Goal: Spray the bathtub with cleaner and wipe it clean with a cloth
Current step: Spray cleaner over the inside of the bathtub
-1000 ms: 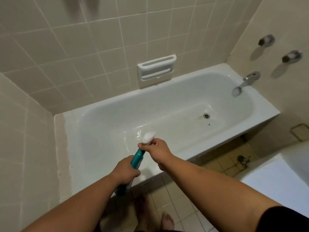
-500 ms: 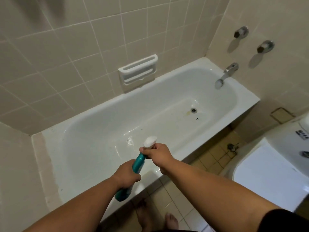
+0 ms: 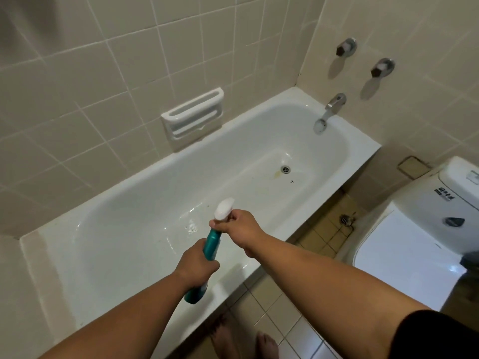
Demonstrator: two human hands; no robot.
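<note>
Over the bathtub [image 3: 129,216], left hand [image 3: 197,265] grips spray bottle [image 3: 211,246], right hand [image 3: 238,228] seemingly pinching its nozzle [image 3: 224,209].

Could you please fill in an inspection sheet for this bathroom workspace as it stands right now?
Surface: white bathtub; foam patch on its floor, yellowish stain beside the drain.
Job's things: teal spray bottle held above the near rim; no cloth seen.
Clutter: nothing seen.
Grippers: left hand grips the bottle's body; right hand holds its white spray head.
Cables: nothing seen.
Surroundings: tiled walls, soap holder, spout, upper tap, lower tap, toilet, floor drain.
</note>
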